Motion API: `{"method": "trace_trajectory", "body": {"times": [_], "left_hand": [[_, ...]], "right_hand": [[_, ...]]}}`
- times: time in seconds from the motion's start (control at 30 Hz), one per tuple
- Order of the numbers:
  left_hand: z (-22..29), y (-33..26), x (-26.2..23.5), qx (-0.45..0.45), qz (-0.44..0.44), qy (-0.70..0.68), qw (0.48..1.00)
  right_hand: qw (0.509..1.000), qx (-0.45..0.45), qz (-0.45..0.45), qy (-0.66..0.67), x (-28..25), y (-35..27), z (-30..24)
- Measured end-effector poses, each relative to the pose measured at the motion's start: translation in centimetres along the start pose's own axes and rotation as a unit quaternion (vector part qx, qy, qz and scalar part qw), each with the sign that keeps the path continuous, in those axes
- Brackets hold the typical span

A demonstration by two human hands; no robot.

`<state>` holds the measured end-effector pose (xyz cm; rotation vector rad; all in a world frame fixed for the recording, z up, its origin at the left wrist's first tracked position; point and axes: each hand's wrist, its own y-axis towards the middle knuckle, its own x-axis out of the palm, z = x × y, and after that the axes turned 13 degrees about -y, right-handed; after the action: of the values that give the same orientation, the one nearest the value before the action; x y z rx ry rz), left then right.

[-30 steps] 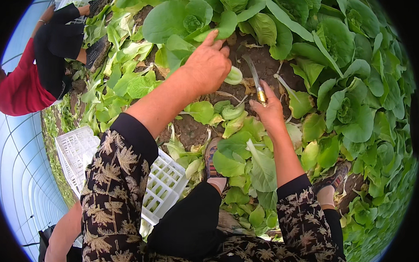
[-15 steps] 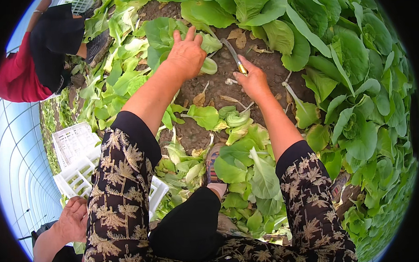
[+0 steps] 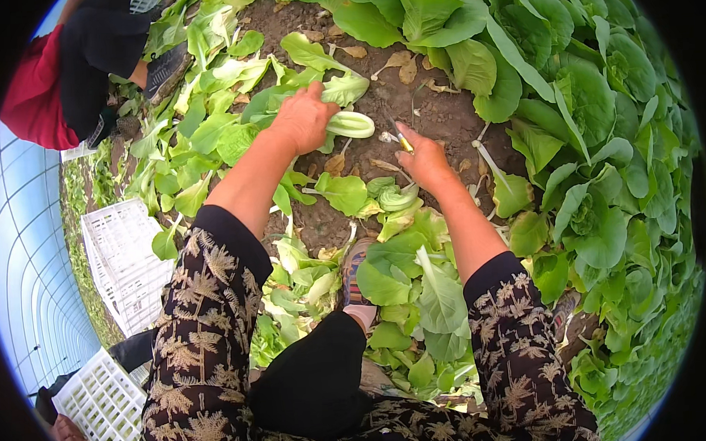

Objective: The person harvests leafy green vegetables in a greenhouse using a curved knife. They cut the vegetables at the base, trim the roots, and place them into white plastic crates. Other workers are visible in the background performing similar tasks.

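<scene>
My left hand (image 3: 303,119) is closed round a leafy green vegetable head (image 3: 351,125). Its pale cut-looking base points right, and the leaves lie under and behind my fingers. Just across a patch of bare soil, my right hand (image 3: 427,160) grips a small sickle by its yellowish handle (image 3: 404,144). The sickle's blade is mostly edge-on, so its curve hardly shows. Between the two hands lies a small white root stub (image 3: 387,137). Loose yellow-green leaves (image 3: 343,194) are scattered on the soil below my hands.
Dense standing green plants (image 3: 590,95) fill the right side. Stripped leaves (image 3: 218,136) cover the ground at left. White plastic crates (image 3: 127,252) stand at left; another crate (image 3: 103,404) is beside a person's hand (image 3: 68,432). A person in red (image 3: 34,95) crouches upper left.
My left hand has closed on the vegetable head and turned its base right. My right hand has moved slightly down, tilting the sickle. At lower left, a crate has come into view by the other person.
</scene>
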<state>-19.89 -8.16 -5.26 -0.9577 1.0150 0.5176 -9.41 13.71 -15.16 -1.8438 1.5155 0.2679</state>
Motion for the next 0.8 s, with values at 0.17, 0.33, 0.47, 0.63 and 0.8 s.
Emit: {"method": "trace_trajectory", "body": {"times": [0.17, 0.33, 0.47, 0.63, 0.8], "left_hand": [[4.7, -4.4, -2.1, 0.043, 0.036, -0.236, 0.97], [6.5, -10.8, -3.4, 0.08, 0.014, -0.468, 0.88], [8.7, -13.9, -3.4, 0.154, -0.066, -0.569, 0.805], [10.4, -17.4, -2.2, 0.12, -0.115, -0.646, 0.745], [10.7, -21.8, -1.9, 0.118, -0.084, -0.662, 0.736]], "right_hand": [[0.994, 0.059, 0.058, 0.074, -2.6, -6.1, 2.9], [0.973, 0.031, 0.092, 0.209, -6.8, -10.0, -1.6], [0.927, -0.109, 0.073, 0.351, -8.7, -12.0, -4.1], [0.935, -0.07, -0.04, 0.346, -9.6, -15.1, -3.7], [0.964, -0.051, -0.068, 0.254, -9.8, -17.9, -6.7]]}}
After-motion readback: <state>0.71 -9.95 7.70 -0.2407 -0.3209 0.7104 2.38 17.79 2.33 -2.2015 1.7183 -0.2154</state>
